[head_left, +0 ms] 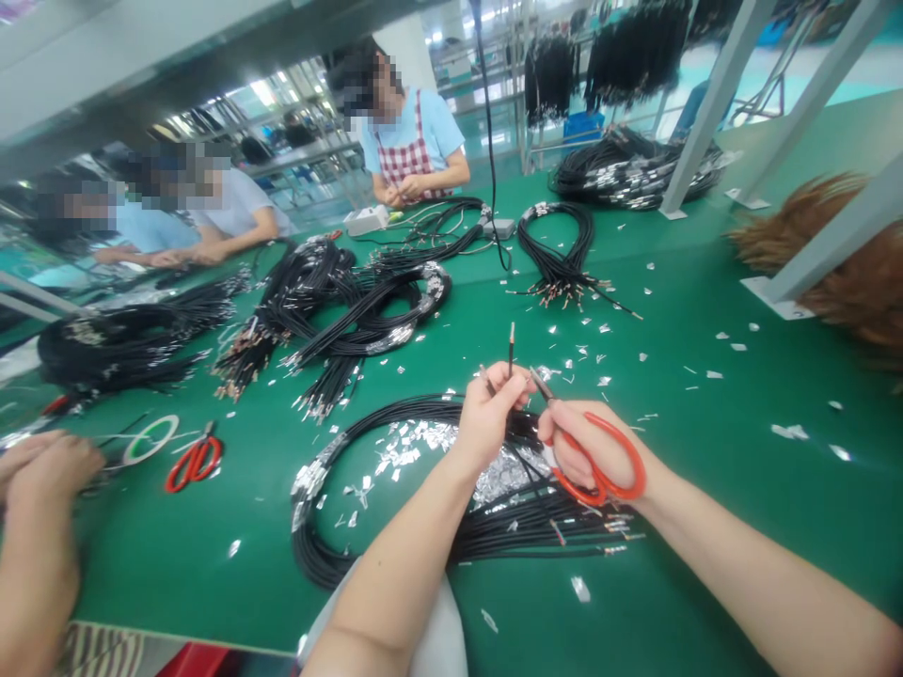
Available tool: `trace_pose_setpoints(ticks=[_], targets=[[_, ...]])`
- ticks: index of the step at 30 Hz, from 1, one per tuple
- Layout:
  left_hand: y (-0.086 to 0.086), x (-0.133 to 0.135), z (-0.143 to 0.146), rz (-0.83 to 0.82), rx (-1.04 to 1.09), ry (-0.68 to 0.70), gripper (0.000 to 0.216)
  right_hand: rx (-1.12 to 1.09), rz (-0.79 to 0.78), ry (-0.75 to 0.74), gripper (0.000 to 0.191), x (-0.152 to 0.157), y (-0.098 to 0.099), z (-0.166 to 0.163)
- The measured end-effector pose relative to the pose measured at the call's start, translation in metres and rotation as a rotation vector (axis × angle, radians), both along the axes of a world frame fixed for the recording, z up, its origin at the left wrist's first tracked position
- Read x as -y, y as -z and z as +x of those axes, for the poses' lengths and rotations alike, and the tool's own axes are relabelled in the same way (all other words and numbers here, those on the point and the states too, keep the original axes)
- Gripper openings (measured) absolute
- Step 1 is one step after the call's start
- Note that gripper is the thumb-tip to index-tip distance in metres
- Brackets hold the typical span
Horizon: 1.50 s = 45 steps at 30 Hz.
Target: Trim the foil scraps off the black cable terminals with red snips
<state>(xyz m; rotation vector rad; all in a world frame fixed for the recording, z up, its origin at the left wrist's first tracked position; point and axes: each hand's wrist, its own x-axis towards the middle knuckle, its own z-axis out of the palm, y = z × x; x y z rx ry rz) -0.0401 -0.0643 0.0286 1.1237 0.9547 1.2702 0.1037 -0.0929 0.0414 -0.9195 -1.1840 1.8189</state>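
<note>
My left hand (492, 414) is closed on a black cable (512, 350), whose stripped end points up above the fingers. In my right hand (585, 447) is a pair of red-handled scissors (621, 456), their dark blades close to the left fingertips. Whether the blades touch the cable I cannot tell. Beneath both hands lies a coiled bundle of black cables (310, 541) bound with silvery tape, its loose ends fanning out to the right. Silvery foil scraps (413, 442) are scattered inside the coil and under my hands.
Several more cable bundles (413, 306) lie across the green table (705, 404). At left, a co-worker's hands (53, 465) are near a tape roll (151, 440) and another pair of red scissors (194, 461). Metal posts (839, 235) stand at right. Several people work across the table.
</note>
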Motion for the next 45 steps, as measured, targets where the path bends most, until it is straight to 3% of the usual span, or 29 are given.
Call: trace_pose_setpoints(ticks=[4, 6, 8, 13, 20, 28, 32, 36, 45], targets=[[-0.002, 0.002, 0.004, 0.103, -0.204, 0.044, 0.015, 0.238, 0.304, 0.33, 0.018, -0.01, -0.016, 0.019], [-0.001, 0.003, 0.006, 0.185, -0.312, 0.09, 0.016, 0.265, 0.453, 0.516, 0.017, -0.017, -0.023, 0.027], [0.0, 0.005, 0.008, 0.232, -0.377, 0.137, 0.018, 0.254, 0.54, 0.588, 0.018, -0.023, -0.027, 0.031], [0.0, 0.01, 0.012, 0.225, -0.437, 0.157, 0.017, 0.255, 0.549, 0.584, 0.013, -0.024, -0.024, 0.027], [-0.005, 0.02, 0.014, 0.161, -0.343, -0.073, 0.012, 0.075, 0.373, 0.437, 0.028, -0.03, -0.016, 0.015], [-0.009, 0.013, 0.011, -0.17, -0.015, 0.182, 0.032, 0.141, 0.408, 0.289, 0.022, -0.034, -0.024, 0.01], [-0.013, 0.013, 0.01, -0.136, 0.006, 0.12, 0.03, 0.005, 0.329, 0.33, 0.028, -0.038, -0.014, 0.01], [-0.011, 0.012, 0.009, -0.084, -0.009, 0.034, 0.027, 0.011, 0.355, 0.389, 0.027, -0.039, -0.009, 0.008], [-0.015, 0.014, 0.009, -0.117, -0.061, 0.075, 0.029, 0.094, 0.427, 0.384, 0.022, -0.031, -0.015, 0.005]])
